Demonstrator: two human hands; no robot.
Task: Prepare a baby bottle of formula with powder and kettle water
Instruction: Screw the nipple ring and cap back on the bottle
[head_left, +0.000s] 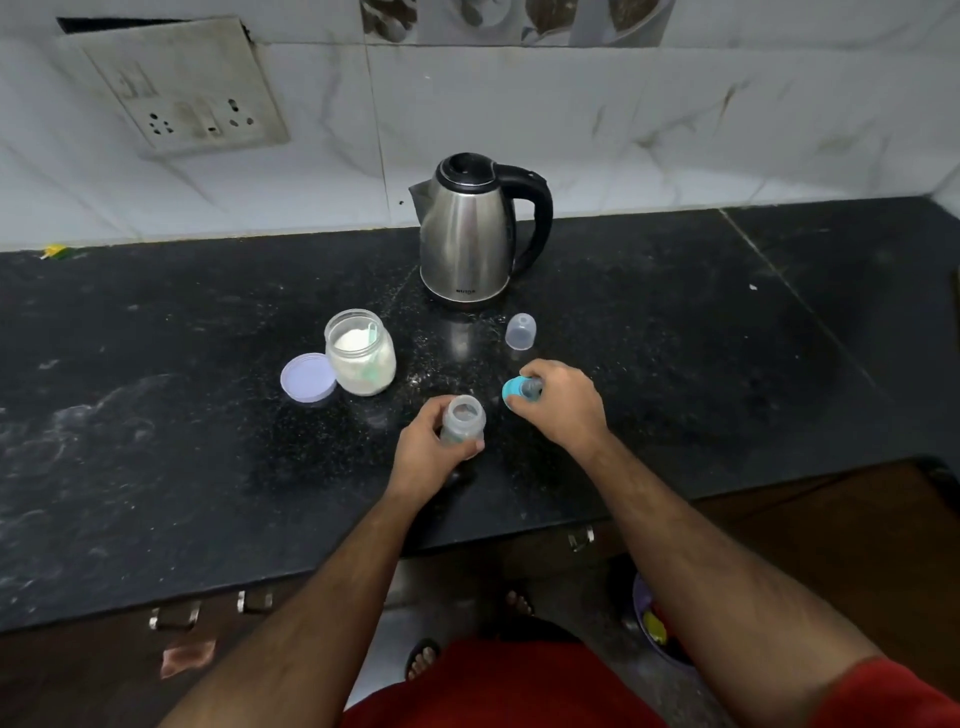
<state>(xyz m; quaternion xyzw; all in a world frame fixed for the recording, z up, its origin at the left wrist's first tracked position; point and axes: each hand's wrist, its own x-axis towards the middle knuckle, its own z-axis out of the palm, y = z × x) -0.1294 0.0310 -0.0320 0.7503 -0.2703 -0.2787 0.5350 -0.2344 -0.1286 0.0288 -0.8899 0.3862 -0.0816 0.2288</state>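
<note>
On the black speckled stone counter (156, 415), the left half lies bare out to the front edge. A round lilac plastic lid (307, 378) lies flat, touching the open clear glass jar of white powder (361, 353), which has a pale green scoop inside. Behind, near the tiled wall, stands the steel electric kettle with black handle (475, 234). The left hand (431, 447) is wrapped around the open, clear baby bottle (463, 422), upright near the front edge. Just beside it, the right hand (563, 402) pinches the teal screw ring with teat (519, 395). A clear dome cap (520, 331) stands behind. Open counter stretches rightwards.
</note>
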